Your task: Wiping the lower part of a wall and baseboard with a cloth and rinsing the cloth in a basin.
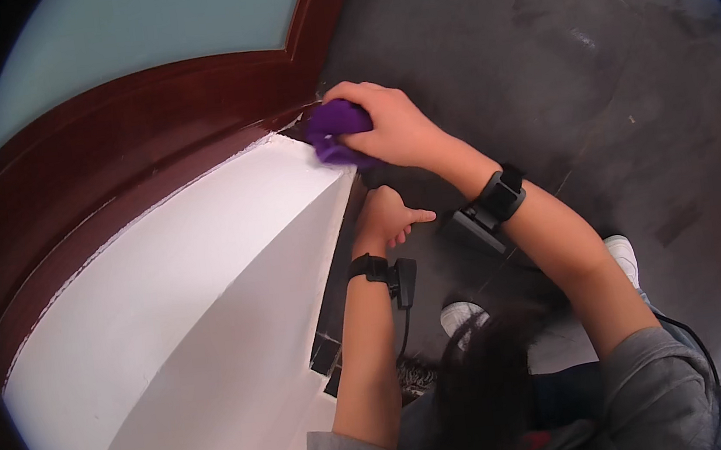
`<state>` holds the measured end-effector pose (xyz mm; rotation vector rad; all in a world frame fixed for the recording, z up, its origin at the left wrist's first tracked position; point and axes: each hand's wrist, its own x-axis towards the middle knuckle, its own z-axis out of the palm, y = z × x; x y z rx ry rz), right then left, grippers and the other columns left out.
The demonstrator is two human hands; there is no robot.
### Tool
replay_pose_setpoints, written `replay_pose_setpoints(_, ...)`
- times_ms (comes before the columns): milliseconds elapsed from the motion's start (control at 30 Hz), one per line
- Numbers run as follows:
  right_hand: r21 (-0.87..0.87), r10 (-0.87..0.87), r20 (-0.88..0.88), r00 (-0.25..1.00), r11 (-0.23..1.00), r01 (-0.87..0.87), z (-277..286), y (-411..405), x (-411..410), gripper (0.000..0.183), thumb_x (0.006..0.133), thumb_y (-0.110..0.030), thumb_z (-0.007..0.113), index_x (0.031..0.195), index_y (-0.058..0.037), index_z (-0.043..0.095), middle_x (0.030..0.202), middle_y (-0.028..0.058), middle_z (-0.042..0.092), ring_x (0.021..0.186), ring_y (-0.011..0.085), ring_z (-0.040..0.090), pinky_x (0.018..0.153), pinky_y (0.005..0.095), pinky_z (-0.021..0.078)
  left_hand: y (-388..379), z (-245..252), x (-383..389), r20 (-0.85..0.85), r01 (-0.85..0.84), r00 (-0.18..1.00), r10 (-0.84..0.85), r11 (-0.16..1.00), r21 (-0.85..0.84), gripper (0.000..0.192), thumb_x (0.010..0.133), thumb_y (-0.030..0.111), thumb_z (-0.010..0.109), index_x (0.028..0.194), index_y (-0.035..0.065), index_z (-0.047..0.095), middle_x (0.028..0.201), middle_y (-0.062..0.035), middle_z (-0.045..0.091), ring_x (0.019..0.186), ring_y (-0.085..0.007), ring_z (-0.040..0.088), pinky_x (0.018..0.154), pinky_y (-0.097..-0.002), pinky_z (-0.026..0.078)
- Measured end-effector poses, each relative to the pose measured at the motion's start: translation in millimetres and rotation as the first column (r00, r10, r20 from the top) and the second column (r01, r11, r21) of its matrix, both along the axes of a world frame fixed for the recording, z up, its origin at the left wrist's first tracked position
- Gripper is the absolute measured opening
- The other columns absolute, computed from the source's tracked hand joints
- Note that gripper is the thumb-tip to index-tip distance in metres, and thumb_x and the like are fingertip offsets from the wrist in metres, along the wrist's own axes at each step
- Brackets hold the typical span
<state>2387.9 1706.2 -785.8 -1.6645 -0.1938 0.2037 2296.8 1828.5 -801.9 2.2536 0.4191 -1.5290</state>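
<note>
My right hand (392,123) grips a bunched purple cloth (338,128), which is slightly blurred. The cloth rests at the corner where the white wall (252,197) ends beside a dark red wooden frame (202,96). Below it, my left hand (386,216) is close to the dark baseboard (327,317) along the wall's foot. Nothing shows in that hand; one digit points out to the right and the other fingers curl. I cannot tell whether it touches the wall.
A pale blue-green panel (149,33) fills the wooden frame. Dark grey floor (550,86) spreads to the right, with scuffs on it. Each wrist wears a black strapped device (499,200) with a cable on the left one (399,280). White shoes (462,316) stand below.
</note>
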Motion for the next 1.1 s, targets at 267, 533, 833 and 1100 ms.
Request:
replay_pose_setpoints(267,-0.234,-0.017,-0.014,1.000,0.972,0.013,0,4,-10,0.040,0.066,-0.008,0.063,0.105,-0.0148,0.054,0.094,0.0135,0.055,0.086,0.0339,0.057,0.075,0.0404,0.0480,0,2,3,-0.003,0.025,1.000,-0.025,1.000,-0.005,0.042,0.063,0.028,0.077,0.051,-0.0050,0.054,0.047,-0.0116,0.055,0.035,-0.0177,0.051,0.035,-0.0297,0.041)
replay_pose_setpoints(533,-0.134,0.007,-0.109,0.994,0.991,-0.021,2,29,41,0.039,0.070,-0.014,0.063,0.107,-0.0105,0.051,0.094,0.0160,0.058,0.090,0.0328,0.057,0.076,0.0389,0.0477,-17,11,0,0.038,-0.104,0.994,0.105,0.994,-0.019,0.026,0.070,0.021,0.068,0.060,-0.0007,0.057,0.049,-0.0061,0.056,0.038,-0.0143,0.053,0.034,-0.0261,0.039)
replay_pose_setpoints(833,-0.351,-0.034,-0.309,0.950,0.933,-0.081,-11,39,35,0.048,0.067,-0.015,0.069,0.108,-0.0085,0.045,0.093,0.0188,0.054,0.087,0.0342,0.057,0.073,0.0402,0.0490,-14,7,2,-0.048,-0.013,0.999,0.018,0.993,0.113,0.025,0.069,0.019,0.064,0.056,-0.0003,0.055,0.048,-0.0069,0.055,0.037,-0.0150,0.052,0.036,-0.0258,0.039)
replay_pose_setpoints(1100,-0.211,0.024,-0.193,0.981,0.975,-0.065,-9,37,38,0.049,0.066,-0.018,0.069,0.107,-0.0083,0.046,0.093,0.0162,0.058,0.088,0.0344,0.058,0.075,0.0408,0.0477,-12,10,-1,0.017,-0.091,0.996,0.091,0.996,0.012,0.033,0.064,0.023,0.075,0.055,-0.0025,0.055,0.048,-0.0092,0.055,0.035,-0.0164,0.051,0.034,-0.0264,0.039)
